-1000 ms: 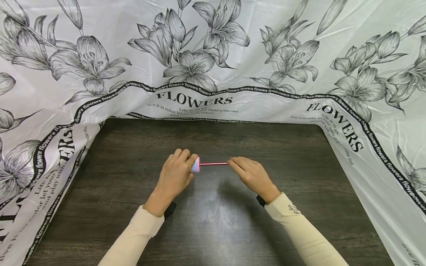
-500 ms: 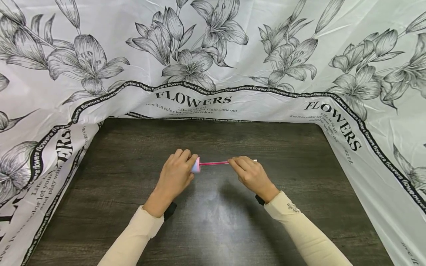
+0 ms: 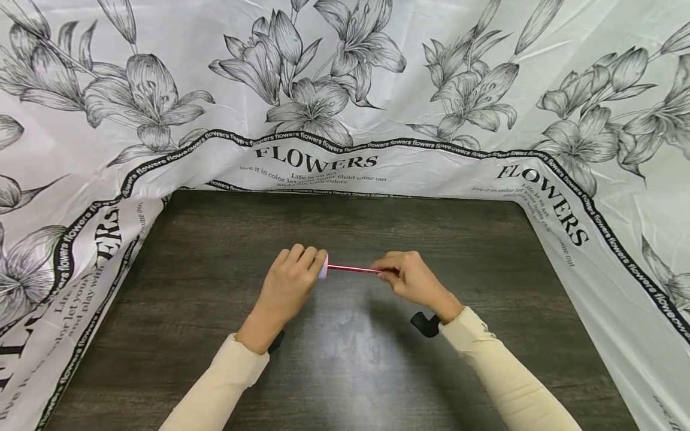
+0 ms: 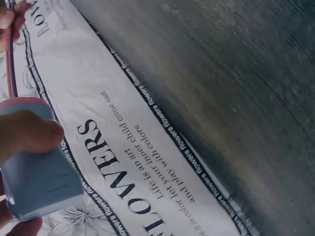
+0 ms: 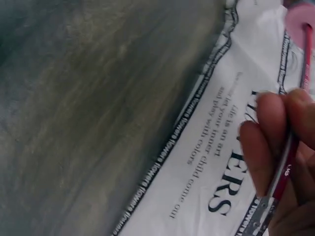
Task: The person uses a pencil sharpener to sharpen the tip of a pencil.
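My left hand (image 3: 291,284) grips a small blue pencil sharpener (image 4: 44,172) with a pink front, its thumb across the side in the left wrist view. A red pencil with dark stripes (image 3: 351,269) runs from the hole in the pink face toward the right. Its inserted tip is hidden. My right hand (image 3: 414,278) pinches the pencil between thumb and fingers, some way out from the sharpener. In the right wrist view the pencil's silvery ferrule (image 5: 265,211) shows past the fingers. Both hands are held over the middle of the table.
The dark wood-grain table (image 3: 345,371) lies below. A white cloth printed with flowers and lettering (image 3: 318,164) hangs along its back and sides. Black wrist straps (image 3: 426,324) show under the cream sleeves (image 3: 501,365).
Both hands have shifted slightly right. My right fingers have rolled round the pencil, with the thumb now showing below it. The pencil now slopes slightly down to the right.
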The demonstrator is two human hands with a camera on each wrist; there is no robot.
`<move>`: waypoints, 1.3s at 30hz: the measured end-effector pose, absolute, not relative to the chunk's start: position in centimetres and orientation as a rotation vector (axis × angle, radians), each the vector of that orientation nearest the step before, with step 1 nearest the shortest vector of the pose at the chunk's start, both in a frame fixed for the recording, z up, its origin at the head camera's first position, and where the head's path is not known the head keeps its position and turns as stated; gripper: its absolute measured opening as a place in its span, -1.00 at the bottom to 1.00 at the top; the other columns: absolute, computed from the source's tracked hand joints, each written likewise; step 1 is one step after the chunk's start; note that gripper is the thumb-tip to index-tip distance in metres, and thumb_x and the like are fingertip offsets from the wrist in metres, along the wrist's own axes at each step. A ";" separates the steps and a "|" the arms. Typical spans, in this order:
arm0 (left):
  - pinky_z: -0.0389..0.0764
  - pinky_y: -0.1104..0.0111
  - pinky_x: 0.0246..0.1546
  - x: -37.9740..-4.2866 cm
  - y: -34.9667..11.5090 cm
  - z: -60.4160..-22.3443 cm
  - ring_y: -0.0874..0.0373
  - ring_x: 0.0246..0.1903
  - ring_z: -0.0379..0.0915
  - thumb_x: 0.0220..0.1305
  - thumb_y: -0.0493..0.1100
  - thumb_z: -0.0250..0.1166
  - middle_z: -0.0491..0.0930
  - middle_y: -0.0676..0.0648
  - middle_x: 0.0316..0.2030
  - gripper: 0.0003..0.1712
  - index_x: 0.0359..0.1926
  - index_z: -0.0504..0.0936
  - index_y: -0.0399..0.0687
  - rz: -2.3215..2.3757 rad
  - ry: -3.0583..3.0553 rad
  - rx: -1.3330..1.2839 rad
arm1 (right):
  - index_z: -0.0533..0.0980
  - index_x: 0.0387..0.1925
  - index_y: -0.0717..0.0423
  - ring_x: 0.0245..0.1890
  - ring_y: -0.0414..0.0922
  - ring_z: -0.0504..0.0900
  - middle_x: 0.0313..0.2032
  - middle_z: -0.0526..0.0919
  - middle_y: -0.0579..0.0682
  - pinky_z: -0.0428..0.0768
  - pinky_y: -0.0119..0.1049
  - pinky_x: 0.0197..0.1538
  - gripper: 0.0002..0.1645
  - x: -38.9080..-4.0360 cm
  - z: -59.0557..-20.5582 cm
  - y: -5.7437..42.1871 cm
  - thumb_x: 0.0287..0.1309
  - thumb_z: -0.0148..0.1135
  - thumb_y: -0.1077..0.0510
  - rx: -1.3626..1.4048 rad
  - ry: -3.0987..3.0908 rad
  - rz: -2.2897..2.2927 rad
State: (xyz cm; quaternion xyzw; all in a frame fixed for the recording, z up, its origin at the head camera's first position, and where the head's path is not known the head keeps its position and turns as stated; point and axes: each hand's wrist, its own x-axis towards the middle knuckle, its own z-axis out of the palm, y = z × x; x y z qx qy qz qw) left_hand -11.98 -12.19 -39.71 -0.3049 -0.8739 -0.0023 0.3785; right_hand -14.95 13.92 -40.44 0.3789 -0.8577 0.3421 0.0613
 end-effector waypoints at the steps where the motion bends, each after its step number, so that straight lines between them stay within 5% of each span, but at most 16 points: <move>1: 0.33 0.36 -0.47 -12.0 -12.2 -39.7 0.06 -0.43 0.32 -0.13 -0.37 0.50 0.52 -0.07 -0.39 -0.63 -0.21 0.65 -0.18 -0.017 -2.251 -0.778 | 0.66 -0.22 0.23 -0.60 -0.35 0.45 -0.39 0.67 -0.02 0.41 -0.49 -0.57 -0.78 -15.0 -40.3 14.0 0.08 0.24 0.43 1.143 -2.601 1.017; 7: 0.45 0.30 -0.41 -11.9 -12.4 -39.4 0.03 -0.34 0.38 -0.31 -0.25 0.60 0.53 -0.09 -0.32 -0.43 -0.13 0.67 -0.20 -0.208 -2.510 -0.724 | 0.62 -0.15 0.21 -0.41 -0.20 0.63 -0.27 0.66 -0.01 0.59 -0.42 -0.37 -0.77 -15.1 -40.7 13.6 0.16 0.18 0.40 1.218 -2.344 0.497; 15: 0.53 0.27 -0.27 -11.8 -12.6 -38.3 0.05 -0.31 0.35 -0.31 -0.28 0.58 0.50 -0.06 -0.31 -0.42 -0.10 0.69 -0.19 -0.428 -2.715 -0.677 | 0.61 -0.19 0.29 -0.26 -0.09 0.67 -0.29 0.64 0.07 0.64 -0.24 -0.05 -0.76 -15.0 -41.8 13.2 0.31 0.01 0.37 1.217 -1.872 0.212; 30: 0.43 0.33 -0.38 -11.4 -12.4 -38.1 0.07 -0.35 0.33 -0.30 -0.23 0.60 0.50 -0.06 -0.33 -0.41 -0.09 0.68 -0.18 -0.200 -2.584 -0.746 | 0.64 -0.28 0.29 -0.43 -0.10 0.68 -0.39 0.66 0.04 0.65 -0.37 -0.36 -0.69 -14.6 -42.4 12.7 0.28 -0.06 0.42 1.153 -1.927 0.321; 39: 0.30 0.36 -0.47 -11.7 -12.0 -39.4 0.06 -0.46 0.28 -0.12 -0.38 0.50 0.45 -0.06 -0.46 -0.65 -0.23 0.62 -0.20 -0.001 -2.168 -0.775 | 0.69 -0.28 0.23 -0.66 -0.35 0.47 -0.42 0.72 0.03 0.41 -0.51 -0.62 -0.81 -14.5 -40.6 13.3 0.00 0.32 0.41 1.064 -2.522 1.041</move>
